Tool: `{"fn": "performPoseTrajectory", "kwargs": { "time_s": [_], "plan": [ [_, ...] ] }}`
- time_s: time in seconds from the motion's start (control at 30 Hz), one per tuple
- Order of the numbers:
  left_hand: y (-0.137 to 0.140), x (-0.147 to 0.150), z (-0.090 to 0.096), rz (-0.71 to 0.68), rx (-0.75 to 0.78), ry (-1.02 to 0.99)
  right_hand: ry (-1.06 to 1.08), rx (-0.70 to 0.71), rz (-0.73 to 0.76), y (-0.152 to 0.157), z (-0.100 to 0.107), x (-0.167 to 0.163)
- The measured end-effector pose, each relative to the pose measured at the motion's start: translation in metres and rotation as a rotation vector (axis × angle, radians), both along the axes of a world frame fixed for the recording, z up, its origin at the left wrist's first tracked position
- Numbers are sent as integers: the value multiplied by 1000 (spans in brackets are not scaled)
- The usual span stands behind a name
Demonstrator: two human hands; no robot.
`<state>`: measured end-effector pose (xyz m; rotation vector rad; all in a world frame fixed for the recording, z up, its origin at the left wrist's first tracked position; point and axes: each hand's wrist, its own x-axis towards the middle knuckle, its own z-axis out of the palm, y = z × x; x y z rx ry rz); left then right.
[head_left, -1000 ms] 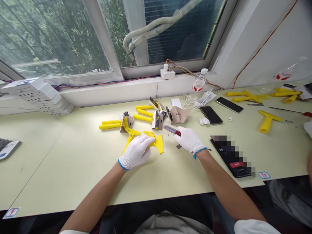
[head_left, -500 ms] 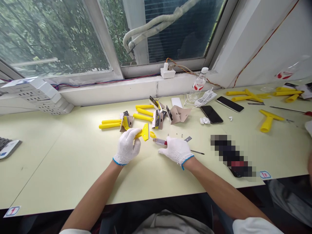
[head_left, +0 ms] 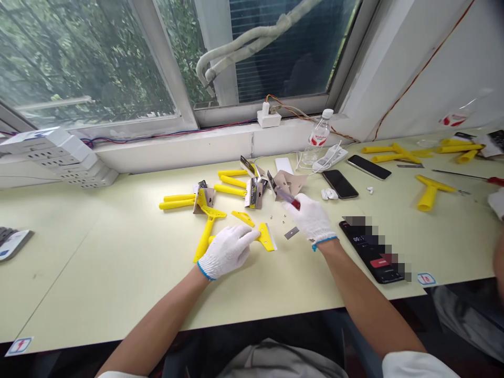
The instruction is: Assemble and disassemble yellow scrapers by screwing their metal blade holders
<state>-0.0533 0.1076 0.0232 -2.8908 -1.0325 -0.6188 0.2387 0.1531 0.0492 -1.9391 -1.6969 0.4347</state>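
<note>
My left hand (head_left: 229,249), in a white knit glove, is closed around the handle of a yellow scraper (head_left: 266,236) low over the table. The scraper's head, with a metal strip along its edge, points right. My right hand (head_left: 313,218), also gloved, grips a screwdriver (head_left: 289,198) by its clear and red handle; its shaft is hidden. Left of my left hand lies another yellow scraper body (head_left: 205,236). Between the hands are a small yellow cover piece (head_left: 243,218), a flat grey blade (head_left: 292,233) and several tiny metal fasteners (head_left: 284,216).
Behind the hands lie yellow scrapers (head_left: 232,190) with cardboard sleeves and an opened brown card (head_left: 289,184). To the right are phones (head_left: 340,184), an earbud case (head_left: 329,194), a bottle (head_left: 318,139) and another yellow scraper body (head_left: 431,191). White boxes (head_left: 65,155) stand at far left.
My left hand has moved right and nearer to me with the scraper, uncovering the other scraper body. My right hand has gone right and farther back, turning the screwdriver handle upward.
</note>
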Motion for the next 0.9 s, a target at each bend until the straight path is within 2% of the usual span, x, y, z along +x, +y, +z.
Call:
{"fn": "performPoseTrajectory", "kwargs": {
  "time_s": [0.1,0.17,0.27,0.37,0.43,0.53,0.73,0.9],
  "plan": [
    [-2,5,2,14,-32,222,453,313,25,-8,10,0],
    [-3,7,3,4,-32,300,865,411,50,-12,17,-2],
    [-4,10,3,-13,-30,343,1435,415,95,-15,24,-6],
    [-7,16,2,-18,-26,359,1721,376,54,-17,25,-15],
    [-10,20,2,-17,-20,349,1789,309,13,-18,22,-22],
    [-13,25,0,-8,-22,317,1775,208,51,-22,15,-32],
    [-13,26,0,-31,-18,330,1740,215,178,-30,5,-43],
    [-13,25,2,-45,-32,334,1783,166,166,-32,3,-47]
  ]
}}
